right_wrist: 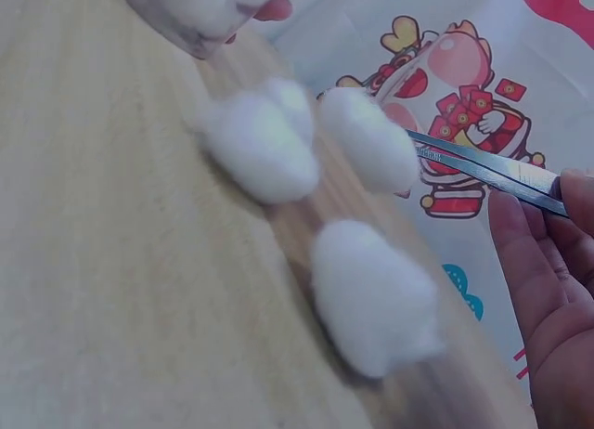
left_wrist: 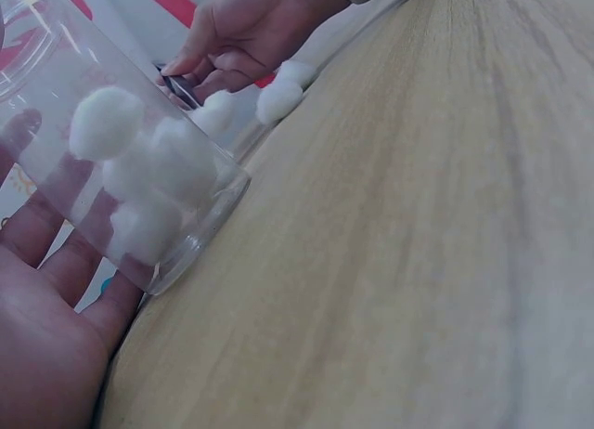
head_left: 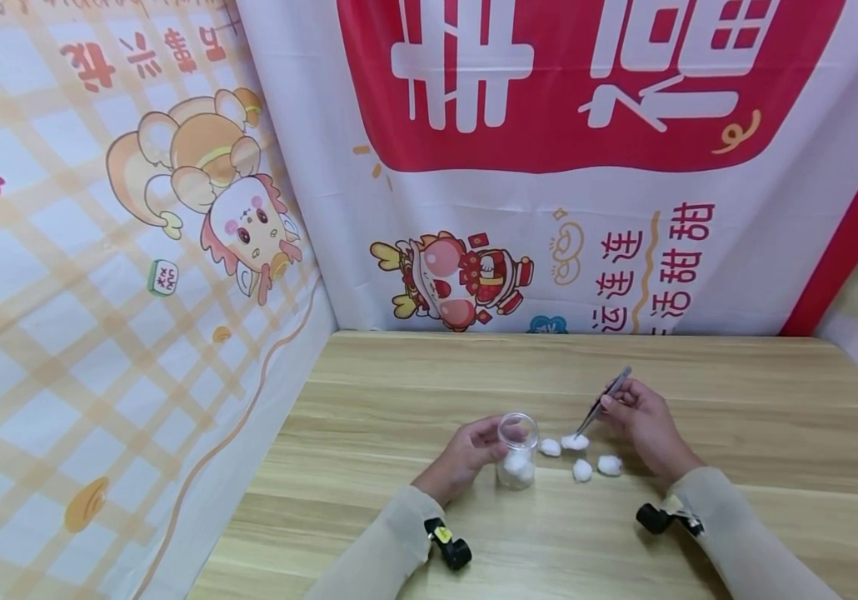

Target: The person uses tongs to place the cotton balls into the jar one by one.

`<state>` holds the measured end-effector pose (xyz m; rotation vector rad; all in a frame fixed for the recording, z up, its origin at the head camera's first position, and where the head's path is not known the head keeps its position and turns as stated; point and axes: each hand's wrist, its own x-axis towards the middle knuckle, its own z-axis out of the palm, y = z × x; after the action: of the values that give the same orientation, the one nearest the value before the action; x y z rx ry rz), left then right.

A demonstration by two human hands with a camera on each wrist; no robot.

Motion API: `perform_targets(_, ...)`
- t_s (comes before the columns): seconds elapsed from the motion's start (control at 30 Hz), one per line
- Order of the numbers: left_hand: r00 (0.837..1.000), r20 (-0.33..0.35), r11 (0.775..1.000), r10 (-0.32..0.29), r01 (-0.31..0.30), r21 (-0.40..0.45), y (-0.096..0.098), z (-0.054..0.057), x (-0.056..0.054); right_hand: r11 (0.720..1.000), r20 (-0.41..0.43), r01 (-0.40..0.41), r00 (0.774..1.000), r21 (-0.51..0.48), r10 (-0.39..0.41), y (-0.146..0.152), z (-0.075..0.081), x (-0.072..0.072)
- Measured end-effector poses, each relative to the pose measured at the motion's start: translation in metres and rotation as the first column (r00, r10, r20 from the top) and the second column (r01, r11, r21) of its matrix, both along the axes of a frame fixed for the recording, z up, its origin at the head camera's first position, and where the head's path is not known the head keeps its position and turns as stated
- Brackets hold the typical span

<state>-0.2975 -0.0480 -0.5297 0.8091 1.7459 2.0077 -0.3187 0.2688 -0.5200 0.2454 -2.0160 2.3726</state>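
Note:
My left hand (head_left: pixel 465 457) holds a clear plastic jar (head_left: pixel 516 450), fingers behind it and thumb at the near side. The jar is uncapped at the top, and white cotton balls (left_wrist: pixel 153 169) lie in its lower part. Between the thumb and fingers of my right hand (head_left: pixel 648 427) is a pair of metal tweezers (head_left: pixel 601 404), slanting down to the left. Their tips meet a cotton ball (head_left: pixel 575 442) just right of the jar, and in the right wrist view they overlap that ball's edge (right_wrist: pixel 371 141). More cotton balls (head_left: pixel 610 465) lie close by on the table.
The wood-grain table (head_left: pixel 399 383) ends at the back against a printed red and white cloth (head_left: pixel 436 200). Another patterned cloth (head_left: pixel 47 275) hangs along the left side. Small black cameras (head_left: pixel 450 546) sit on both sleeved wrists.

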Motion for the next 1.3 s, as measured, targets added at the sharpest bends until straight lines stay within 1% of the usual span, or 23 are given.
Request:
perform_targets(0.13,1.000,-0.003,1.000,-0.003,0.003,-0.005,0.000,-0.001,-0.001,1.000,-0.004,-0.006,1.000,0.007,0.006,0.001,0.005,-0.001)
perform_targets(0.27,1.000,0.014,1.000,-0.004,0.004,-0.010,0.000,-0.002,-0.002,1.000,0.016,-0.006,1.000,-0.029,0.006,0.001,0.010,-0.002)
perform_targets(0.4,1.000,0.004,1.000,0.002,-0.002,-0.004,0.000,-0.002,-0.002,0.997,0.024,-0.012,1.000,-0.075,0.014,0.002,0.014,-0.002)
perform_targets(0.53,1.000,-0.015,1.000,0.010,-0.010,-0.002,0.001,-0.004,-0.002,0.994,0.009,-0.028,1.000,-0.105,0.029,0.001,0.015,-0.001)
perform_targets(0.7,1.000,-0.015,1.000,0.005,-0.005,0.003,0.001,-0.003,-0.001,0.988,-0.009,-0.042,0.999,-0.145,0.042,0.000,0.018,-0.003)
perform_targets(0.93,1.000,-0.007,1.000,0.007,-0.007,-0.005,0.000,-0.001,0.000,0.987,-0.009,-0.020,1.000,-0.159,0.019,0.001,0.028,-0.007)
perform_targets(1.17,1.000,-0.020,1.000,0.011,-0.011,-0.002,0.000,0.000,0.000,0.971,-0.054,-0.036,0.998,-0.238,0.024,0.000,0.038,-0.006)
perform_targets(1.3,1.000,-0.005,1.000,0.001,-0.001,-0.006,0.000,0.001,-0.001,0.961,-0.074,-0.045,0.997,-0.273,0.025,-0.002,0.043,-0.004)
